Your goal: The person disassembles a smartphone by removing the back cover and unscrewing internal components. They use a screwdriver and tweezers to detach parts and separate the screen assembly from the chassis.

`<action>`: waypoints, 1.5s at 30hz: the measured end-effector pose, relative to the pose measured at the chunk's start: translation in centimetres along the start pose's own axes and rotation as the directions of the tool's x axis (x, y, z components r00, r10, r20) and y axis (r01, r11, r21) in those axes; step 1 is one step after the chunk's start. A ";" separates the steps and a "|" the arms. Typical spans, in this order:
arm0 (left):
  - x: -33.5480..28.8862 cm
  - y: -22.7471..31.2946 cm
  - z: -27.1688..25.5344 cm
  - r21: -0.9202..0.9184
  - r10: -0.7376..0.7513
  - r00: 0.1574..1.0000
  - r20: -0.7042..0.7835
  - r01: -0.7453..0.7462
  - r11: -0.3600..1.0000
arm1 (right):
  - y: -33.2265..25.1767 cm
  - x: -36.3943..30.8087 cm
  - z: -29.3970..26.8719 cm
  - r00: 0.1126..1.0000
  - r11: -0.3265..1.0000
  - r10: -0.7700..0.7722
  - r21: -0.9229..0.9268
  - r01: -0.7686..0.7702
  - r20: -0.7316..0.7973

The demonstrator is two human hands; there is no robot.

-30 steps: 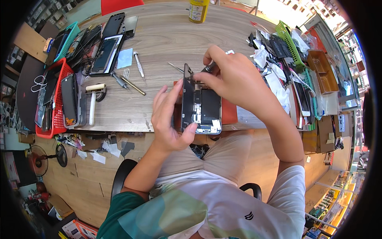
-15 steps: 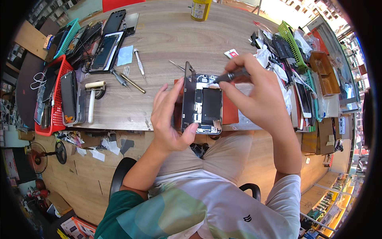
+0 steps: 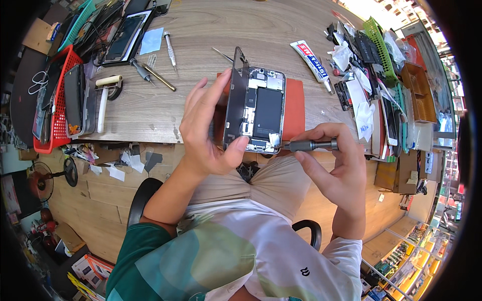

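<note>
An opened phone [image 3: 267, 113] shows its black battery and circuit board. Its screen panel [image 3: 237, 100] stands raised along the left side. My left hand [image 3: 207, 125] grips the phone and panel from the left, with the thumb at the phone's lower left corner and the fingers behind the panel. In my right hand [image 3: 335, 165] is a dark grey screwdriver [image 3: 311, 145], held level between thumb and fingers. Its tip points left at the phone's lower right corner; whether it touches I cannot tell. Beneath the phone lies a reddish-brown mat [image 3: 296, 108].
A glue tube [image 3: 312, 65] lies right of the mat. Screwdrivers [image 3: 141, 71], a white-handled roller [image 3: 103, 103] and a red basket [image 3: 57, 108] of phones are at left. Phone parts, a green basket [image 3: 380, 50] and a brown tray [image 3: 417, 93] crowd the right.
My right hand has moved with the screwdriver from the phone's top down to its lower right corner. The glue tube is now uncovered. The view has shifted, lowering the far table edge out of sight.
</note>
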State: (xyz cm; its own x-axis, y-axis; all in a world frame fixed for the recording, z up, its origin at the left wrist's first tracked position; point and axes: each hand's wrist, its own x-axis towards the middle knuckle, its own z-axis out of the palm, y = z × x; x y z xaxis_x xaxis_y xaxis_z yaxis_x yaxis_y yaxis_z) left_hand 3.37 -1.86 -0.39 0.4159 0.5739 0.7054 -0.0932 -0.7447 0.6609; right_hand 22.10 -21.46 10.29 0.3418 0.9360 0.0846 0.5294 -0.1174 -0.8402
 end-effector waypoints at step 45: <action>0.4 0.4 -0.2 0.007 0.056 0.998 -0.023 -0.056 0.998 | 4.3 8.5 -1.7 0.965 0.957 0.042 0.289 0.036 -0.259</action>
State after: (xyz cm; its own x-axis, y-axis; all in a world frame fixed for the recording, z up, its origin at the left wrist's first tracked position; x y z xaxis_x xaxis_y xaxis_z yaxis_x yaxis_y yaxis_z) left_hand 3.36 -1.82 0.19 0.3888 0.5393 0.7470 -0.1097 -0.7779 0.6188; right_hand 28.60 -14.63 8.33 0.5530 0.8123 0.1853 0.2941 0.0177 -0.9556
